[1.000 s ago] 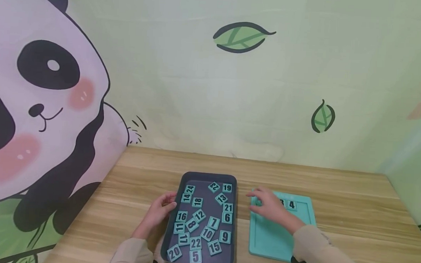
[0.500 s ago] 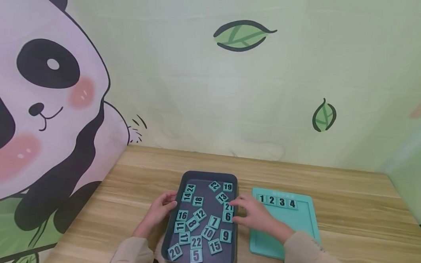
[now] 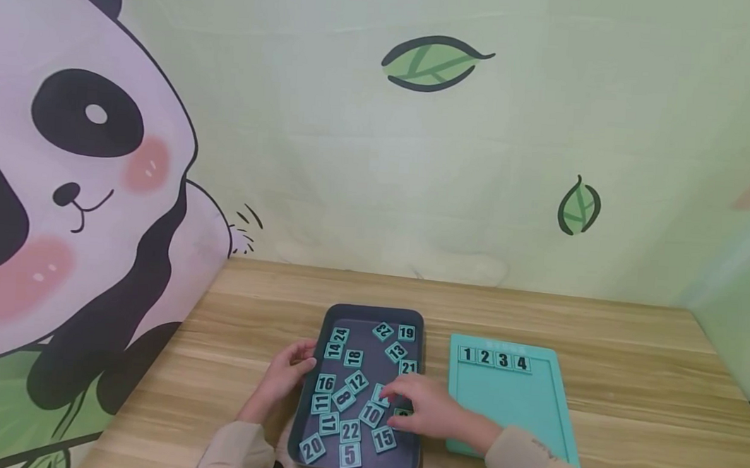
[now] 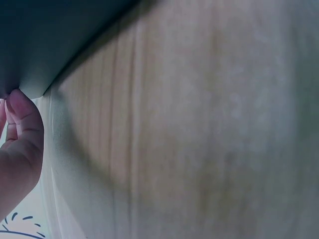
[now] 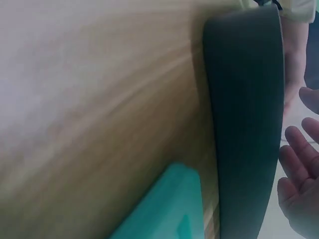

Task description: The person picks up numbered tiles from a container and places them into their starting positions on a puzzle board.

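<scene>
My left hand [image 3: 282, 379] rests at the left rim of a dark tray [image 3: 302, 417], thumb and fingers touching its side. The left wrist view shows the thumb [image 4: 27, 112] against the tray wall. Several teal number tiles lie in the tray at odd angles, among them tile 5 [image 3: 349, 455]. My right hand [image 3: 432, 408] hangs over the tray's right side, thumb and fingers apart, nothing visibly held. It partly covers tile 7 [image 3: 377, 395] and tile 9 and hides tile 6. In the right wrist view the right hand [image 5: 301, 174] has loosely bent fingers.
A teal board [image 3: 506, 403] lies right of the tray, with tiles 1, 2, 3 and 4 [image 3: 522, 363] in a row along its top. Both stand on a wood-grain table [image 3: 646, 404]. A wall with panda and leaf prints [image 3: 328, 154] rises behind.
My right hand has moved left and nearer, from the tile row on the board to over the tray. The row 1 to 4 is uncovered now. The left hand stays at the rim.
</scene>
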